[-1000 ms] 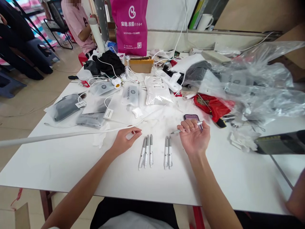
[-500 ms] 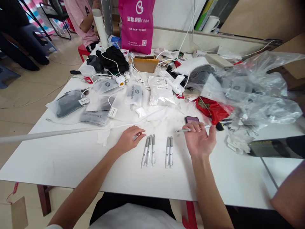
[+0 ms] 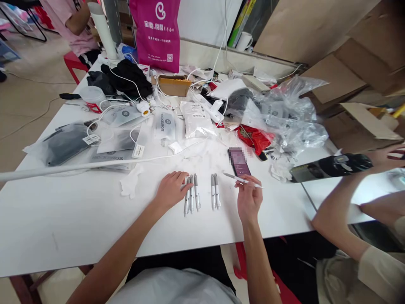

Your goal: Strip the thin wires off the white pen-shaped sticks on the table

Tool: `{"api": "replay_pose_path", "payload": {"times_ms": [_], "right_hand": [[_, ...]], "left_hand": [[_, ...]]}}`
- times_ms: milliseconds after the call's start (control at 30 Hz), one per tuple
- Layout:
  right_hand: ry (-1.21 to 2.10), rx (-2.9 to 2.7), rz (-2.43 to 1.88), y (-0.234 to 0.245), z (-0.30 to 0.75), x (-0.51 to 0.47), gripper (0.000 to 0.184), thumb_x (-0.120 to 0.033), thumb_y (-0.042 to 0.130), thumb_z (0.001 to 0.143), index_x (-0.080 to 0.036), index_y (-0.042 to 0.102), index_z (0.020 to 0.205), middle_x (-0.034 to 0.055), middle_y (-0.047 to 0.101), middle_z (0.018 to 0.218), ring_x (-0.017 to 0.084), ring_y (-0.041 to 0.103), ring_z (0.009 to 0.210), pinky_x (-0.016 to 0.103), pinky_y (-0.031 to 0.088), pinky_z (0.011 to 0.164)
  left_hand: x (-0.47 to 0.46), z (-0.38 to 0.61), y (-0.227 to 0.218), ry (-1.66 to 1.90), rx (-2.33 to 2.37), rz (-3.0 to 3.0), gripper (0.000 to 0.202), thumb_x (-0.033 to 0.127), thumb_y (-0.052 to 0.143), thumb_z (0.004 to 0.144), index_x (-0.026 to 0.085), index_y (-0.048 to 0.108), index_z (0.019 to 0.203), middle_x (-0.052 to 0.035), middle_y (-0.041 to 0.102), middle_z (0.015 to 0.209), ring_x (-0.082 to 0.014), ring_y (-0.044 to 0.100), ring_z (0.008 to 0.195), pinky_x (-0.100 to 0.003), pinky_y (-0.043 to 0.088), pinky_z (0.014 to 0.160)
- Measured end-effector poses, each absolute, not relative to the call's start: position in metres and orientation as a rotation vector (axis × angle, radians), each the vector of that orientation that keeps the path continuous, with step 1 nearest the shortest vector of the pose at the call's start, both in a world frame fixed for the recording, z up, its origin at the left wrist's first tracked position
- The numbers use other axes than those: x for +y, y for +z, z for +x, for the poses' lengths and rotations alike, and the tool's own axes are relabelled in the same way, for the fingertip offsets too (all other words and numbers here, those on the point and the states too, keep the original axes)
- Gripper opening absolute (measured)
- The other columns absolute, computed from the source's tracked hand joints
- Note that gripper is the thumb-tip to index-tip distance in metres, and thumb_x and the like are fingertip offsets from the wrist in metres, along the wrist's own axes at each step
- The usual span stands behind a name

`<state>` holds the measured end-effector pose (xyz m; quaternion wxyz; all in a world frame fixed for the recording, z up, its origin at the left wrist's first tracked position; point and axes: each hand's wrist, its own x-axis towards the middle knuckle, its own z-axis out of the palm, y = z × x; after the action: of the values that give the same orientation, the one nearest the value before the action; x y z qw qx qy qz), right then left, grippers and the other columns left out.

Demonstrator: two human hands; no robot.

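My right hand [image 3: 249, 200] is closed on a white and grey pen [image 3: 236, 177], held above the table with its grey end to the left. Just behind the pen lies a phone [image 3: 238, 156] with a lit screen. My left hand [image 3: 172, 188] rests on the table with its fingers loosely bent and thumb apart. Its thumb reaches over the top of the leftmost of three similar pens [image 3: 191, 196], which lie side by side. To their right, two more pens [image 3: 215, 194] lie together, grey ends away from me.
Packaged goods [image 3: 164, 126], cables and a white pouch [image 3: 198, 120] crowd the back of the white table [image 3: 95, 223]. A white rod [image 3: 79, 171] crosses the left. A red bag [image 3: 257, 141] and clear plastic lie right. Another person's arm [image 3: 335, 211] and a black cylindrical object [image 3: 332, 166] are at far right.
The view has swung right. My right hand has turned from palm up to fingers gripping the pen, uncovering more of the phone. My left hand has come closer to the three pens.
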<state>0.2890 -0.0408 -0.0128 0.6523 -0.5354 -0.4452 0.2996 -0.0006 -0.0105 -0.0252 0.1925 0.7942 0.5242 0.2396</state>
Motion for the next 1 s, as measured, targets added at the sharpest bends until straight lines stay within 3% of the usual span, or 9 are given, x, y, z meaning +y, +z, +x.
{"api": "replay_pose_path", "payload": {"times_ms": [100, 167, 267, 367, 467, 633, 733, 867, 1000], "right_hand": [[0.455, -1.523, -1.454, -0.027, 0.294, -0.049, 0.023, -0.039, 0.064, 0.105, -0.026, 0.075, 0.120, 0.0117, 0.068, 0.135, 0.026, 0.067, 0.126, 0.049, 0.058, 0.105], [0.397, -1.751, -1.473, -0.033, 0.296, -0.055, 0.026, -0.034, 0.063, 0.105, -0.026, 0.073, 0.128, 0.0138, 0.065, 0.145, 0.028, 0.063, 0.136, 0.052, 0.057, 0.112], [0.348, -1.962, -1.426, -0.036, 0.296, -0.061, 0.039, -0.029, 0.066, 0.104, -0.027, 0.065, 0.143, 0.0142, 0.059, 0.156, 0.029, 0.061, 0.141, 0.053, 0.057, 0.115], [0.264, -2.126, -1.379, -0.036, 0.294, -0.062, 0.055, -0.028, 0.068, 0.103, -0.027, 0.054, 0.157, 0.0128, 0.063, 0.155, 0.032, 0.057, 0.147, 0.056, 0.054, 0.119], [0.202, -2.174, -1.384, -0.035, 0.292, -0.062, 0.060, -0.025, 0.064, 0.105, -0.026, 0.047, 0.163, 0.0118, 0.065, 0.154, 0.031, 0.055, 0.151, 0.054, 0.055, 0.118], [0.123, -2.174, -1.391, -0.033, 0.288, -0.070, 0.060, -0.025, 0.060, 0.107, -0.026, 0.045, 0.165, 0.0129, 0.064, 0.155, 0.030, 0.058, 0.150, 0.051, 0.057, 0.114], [0.067, -2.172, -1.451, -0.029, 0.280, -0.076, 0.063, -0.038, 0.066, 0.105, -0.026, 0.047, 0.163, 0.0157, 0.059, 0.160, 0.032, 0.061, 0.145, 0.052, 0.059, 0.110], [0.048, -2.187, -1.527, -0.027, 0.262, -0.080, 0.068, -0.053, 0.071, 0.099, -0.026, 0.054, 0.159, 0.0186, 0.047, 0.169, 0.037, 0.052, 0.152, 0.056, 0.056, 0.112], [0.069, -2.219, -1.486, -0.029, 0.255, -0.079, 0.058, -0.042, 0.067, 0.104, -0.026, 0.054, 0.158, 0.0179, 0.046, 0.169, 0.035, 0.050, 0.153, 0.054, 0.054, 0.115]], "left_hand": [[-0.013, 0.002, -0.023, 0.689, 1.500, 2.251, 0.020, 0.029, 0.066, 0.104, 0.022, 0.064, 0.122, -0.0021, 0.073, 0.092, -0.0244, 0.069, 0.087, -0.039, 0.049, 0.082], [-0.015, 0.003, -0.022, 0.726, 1.507, 2.281, 0.019, 0.021, 0.062, 0.102, 0.022, 0.064, 0.122, -0.0022, 0.074, 0.094, -0.0242, 0.070, 0.088, -0.039, 0.049, 0.082], [-0.016, 0.005, -0.021, 0.783, 1.525, 2.312, 0.024, 0.015, 0.059, 0.098, 0.022, 0.065, 0.120, -0.0026, 0.075, 0.094, -0.0238, 0.071, 0.086, -0.039, 0.048, 0.079], [-0.014, 0.004, -0.021, 0.832, 1.561, 2.319, 0.026, 0.017, 0.060, 0.096, 0.022, 0.066, 0.121, -0.0022, 0.074, 0.091, -0.0239, 0.071, 0.083, -0.038, 0.048, 0.078], [-0.013, 0.004, -0.021, 0.865, 1.563, 2.327, 0.025, 0.017, 0.060, 0.094, 0.022, 0.067, 0.118, -0.0022, 0.074, 0.089, -0.0235, 0.070, 0.081, -0.037, 0.048, 0.075], [-0.013, 0.005, -0.019, 0.853, 1.567, 2.361, 0.024, 0.021, 0.062, 0.094, 0.021, 0.068, 0.117, -0.0033, 0.074, 0.094, -0.0232, 0.072, 0.083, -0.036, 0.050, 0.076], [-0.015, 0.008, -0.019, 0.818, 1.573, 2.358, 0.029, 0.021, 0.064, 0.091, 0.021, 0.068, 0.120, -0.0033, 0.075, 0.095, -0.0236, 0.072, 0.085, -0.036, 0.050, 0.075], [-0.017, 0.011, -0.020, 0.782, 1.654, 2.254, 0.032, 0.017, 0.063, 0.087, 0.022, 0.070, 0.118, -0.0022, 0.076, 0.095, -0.0214, 0.071, 0.078, -0.034, 0.047, 0.067], [-0.015, 0.009, -0.014, 0.820, 1.664, 2.005, 0.027, 0.020, 0.063, 0.088, 0.023, 0.074, 0.113, -0.0003, 0.074, 0.092, -0.0165, 0.064, 0.068, -0.033, 0.048, 0.068]]}}
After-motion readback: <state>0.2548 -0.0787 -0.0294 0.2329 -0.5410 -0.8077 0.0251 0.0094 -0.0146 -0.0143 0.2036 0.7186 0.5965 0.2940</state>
